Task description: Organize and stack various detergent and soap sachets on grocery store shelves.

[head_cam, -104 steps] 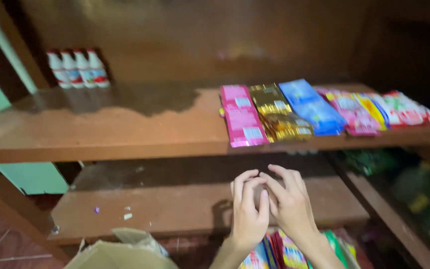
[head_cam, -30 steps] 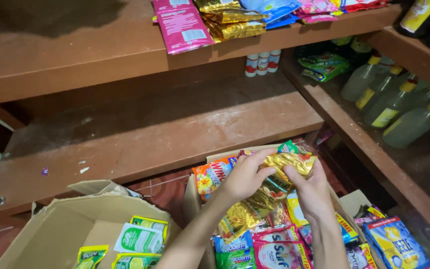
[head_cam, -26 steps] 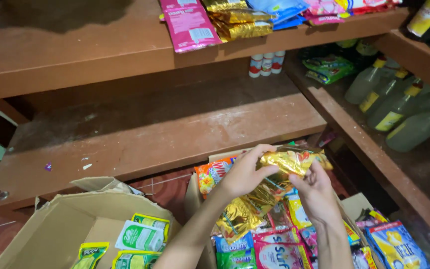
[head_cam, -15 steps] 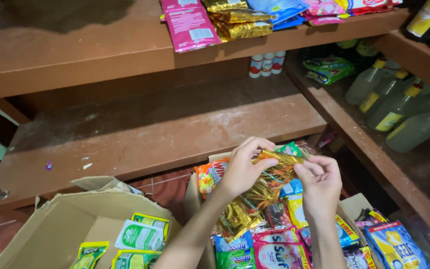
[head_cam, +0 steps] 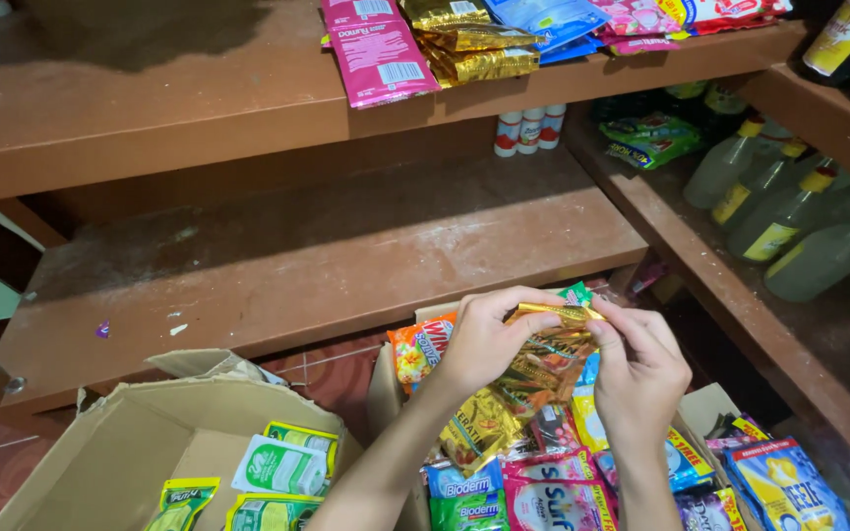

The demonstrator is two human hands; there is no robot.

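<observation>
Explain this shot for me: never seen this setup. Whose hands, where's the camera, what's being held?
There is no machine here. One camera sits on a person's head and looks down at that person's own two bare hands. The left hand and the right hand together pinch a strip of gold packets that hangs down into an open cardboard box full of colourful sachets. Another cardboard box at lower left holds green packets. Behind is a bare wooden shelf; the shelf above carries pink and gold packets. Plastic bottles with yellow caps lie at the right.
</observation>
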